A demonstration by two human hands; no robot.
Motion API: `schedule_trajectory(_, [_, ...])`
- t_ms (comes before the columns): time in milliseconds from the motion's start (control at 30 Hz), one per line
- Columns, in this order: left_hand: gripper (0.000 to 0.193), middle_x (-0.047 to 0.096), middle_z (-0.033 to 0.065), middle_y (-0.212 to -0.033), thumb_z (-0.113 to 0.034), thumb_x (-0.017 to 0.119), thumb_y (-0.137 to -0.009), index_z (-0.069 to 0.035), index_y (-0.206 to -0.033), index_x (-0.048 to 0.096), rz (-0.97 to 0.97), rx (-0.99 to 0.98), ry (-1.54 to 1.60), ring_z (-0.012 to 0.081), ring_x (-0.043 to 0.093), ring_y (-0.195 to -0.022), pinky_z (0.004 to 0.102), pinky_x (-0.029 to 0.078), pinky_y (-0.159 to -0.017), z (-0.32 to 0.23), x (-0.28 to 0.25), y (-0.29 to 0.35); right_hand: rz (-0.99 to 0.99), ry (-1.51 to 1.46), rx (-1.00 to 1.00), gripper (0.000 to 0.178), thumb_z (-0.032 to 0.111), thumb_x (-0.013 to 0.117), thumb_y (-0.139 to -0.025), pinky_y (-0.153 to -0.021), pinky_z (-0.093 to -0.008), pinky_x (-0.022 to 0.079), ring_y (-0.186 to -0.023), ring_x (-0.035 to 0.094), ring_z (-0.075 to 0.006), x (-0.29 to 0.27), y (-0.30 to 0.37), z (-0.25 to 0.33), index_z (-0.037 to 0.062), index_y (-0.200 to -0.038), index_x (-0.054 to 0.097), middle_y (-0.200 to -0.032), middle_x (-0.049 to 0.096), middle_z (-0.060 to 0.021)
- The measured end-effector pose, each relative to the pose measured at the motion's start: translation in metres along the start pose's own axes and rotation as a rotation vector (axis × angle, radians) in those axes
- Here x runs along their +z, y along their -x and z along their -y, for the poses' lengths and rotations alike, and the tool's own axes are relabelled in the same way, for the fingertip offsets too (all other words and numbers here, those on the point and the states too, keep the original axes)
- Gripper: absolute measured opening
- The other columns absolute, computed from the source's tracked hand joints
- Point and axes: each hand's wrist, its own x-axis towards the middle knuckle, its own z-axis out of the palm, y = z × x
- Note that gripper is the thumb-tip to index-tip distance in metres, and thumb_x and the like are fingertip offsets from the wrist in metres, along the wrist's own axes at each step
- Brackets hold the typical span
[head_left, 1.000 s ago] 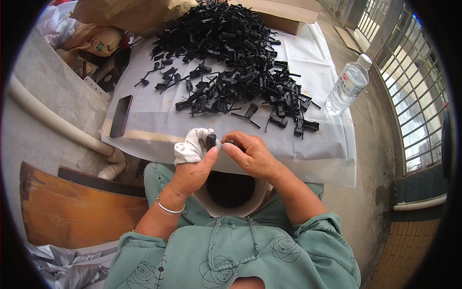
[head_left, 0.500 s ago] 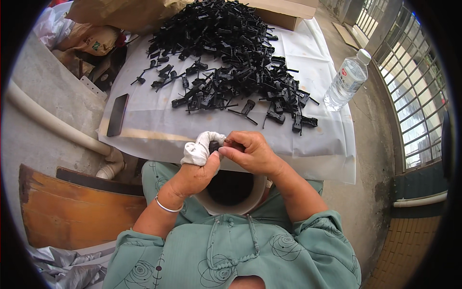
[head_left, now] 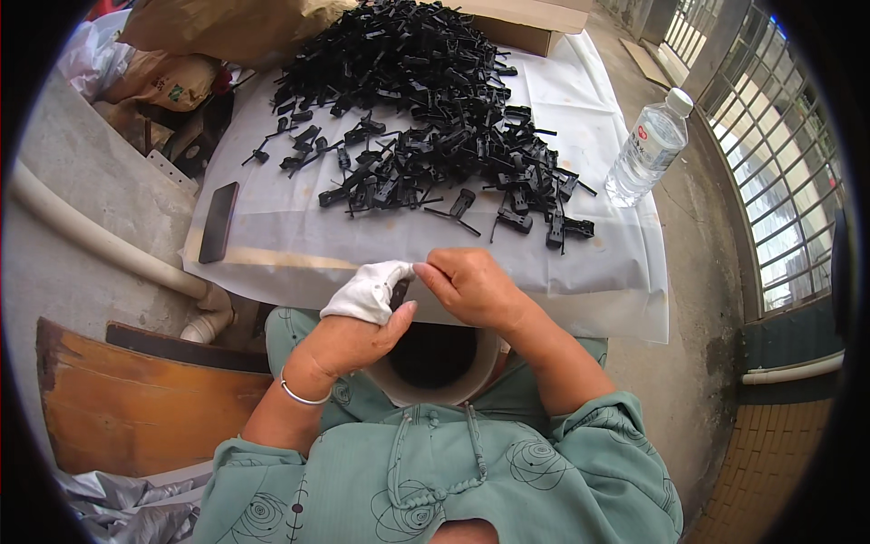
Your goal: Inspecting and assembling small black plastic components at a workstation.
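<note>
My left hand [head_left: 367,317] wears a white cloth glove [head_left: 362,292] over its fingers, with the thumb bare. Between thumb and gloved fingers sits a small black plastic part [head_left: 400,292], mostly hidden. Bent into a pinch, my right hand [head_left: 471,283] meets the tip of the glove; whatever its fingers hold is out of sight. Below both hands a pale bucket [head_left: 489,367] with a dark inside stands between my knees. Beyond them, a large heap of black plastic parts [head_left: 399,100] with thin stems covers much of the table.
White plastic sheeting [head_left: 580,281] covers the table. A clear water bottle [head_left: 645,150] stands at its right edge, and a dark phone [head_left: 219,222] lies at the left. An open cardboard box [head_left: 526,36] is at the back. A wooden board [head_left: 145,399] leans at lower left.
My left hand has shifted slightly left and its thumb has opened away from the right fingers. My right fingers have curled in more tightly. The black part shows less.
</note>
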Motion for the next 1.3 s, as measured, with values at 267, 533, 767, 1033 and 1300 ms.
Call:
schedule_trajectory(267, [0.025, 0.060, 0.0058, -0.105, -0.020, 0.042, -0.095, -0.004, -0.111, 0.053, -0.036, -0.315, 0.525, 0.0134, 0.062, -0.079, 0.0234, 0.048, -0.064, 0.040, 0.010, -0.006, -0.203, 0.447, 0.078, 0.011, 0.012, 0.059, -0.080, -0.055, -0.0371, 0.047, -0.063, 0.060, -0.0284, -0.006, -0.004, -0.018, 0.0036, -0.077, 0.053, -0.072, 0.060, -0.0117])
schedule_trajectory(533, [0.022, 0.060, 0.0075, -0.096, -0.008, 0.049, -0.091, -0.003, -0.112, 0.049, -0.083, -0.200, 1.368, 0.0134, 0.059, -0.080, 0.0212, 0.048, -0.062, 0.028, 0.015, -0.015, 0.014, -0.006, -0.191, 0.010, 0.006, 0.066, -0.074, -0.051, -0.0336, 0.045, -0.058, 0.056, -0.0277, -0.002, 0.004, -0.002, 0.0018, -0.079, 0.058, -0.070, 0.058, -0.0110])
schedule_trajectory(767, [0.025, 0.058, 0.0035, -0.091, -0.007, 0.050, -0.091, -0.002, -0.115, 0.047, -0.222, -0.049, 0.740, 0.0082, 0.054, -0.076, 0.0202, 0.047, -0.059, 0.017, 0.036, -0.011, -0.227, -0.049, -0.114, 0.020, 0.015, 0.071, -0.073, -0.045, -0.0293, 0.039, -0.049, 0.047, -0.0180, 0.002, 0.003, 0.007, 0.0025, -0.074, 0.055, -0.061, 0.050, -0.0081])
schedule_trajectory(1033, [0.028, 0.058, 0.0062, -0.091, -0.007, 0.050, -0.090, 0.001, -0.116, 0.044, -0.025, -0.157, 0.807, 0.0086, 0.055, -0.059, 0.0188, 0.045, -0.049, 0.013, 0.028, -0.005, -0.185, -0.154, -0.025, 0.022, 0.015, 0.069, -0.076, -0.045, -0.0268, 0.035, -0.049, 0.042, -0.0125, 0.001, 0.004, 0.004, 0.0010, -0.072, 0.053, -0.059, 0.048, -0.0063])
schedule_trajectory(1300, [0.029, 0.060, 0.0094, -0.094, -0.002, 0.053, -0.084, 0.002, -0.113, 0.051, -0.214, -0.094, 0.504, 0.0162, 0.061, -0.072, 0.0243, 0.050, -0.058, 0.003, 0.029, -0.004, 0.097, -0.286, 0.095, 0.026, 0.018, 0.051, -0.090, -0.053, -0.0292, 0.040, -0.056, 0.045, -0.0131, -0.005, 0.006, 0.005, -0.0010, -0.073, 0.053, -0.060, 0.051, -0.0074])
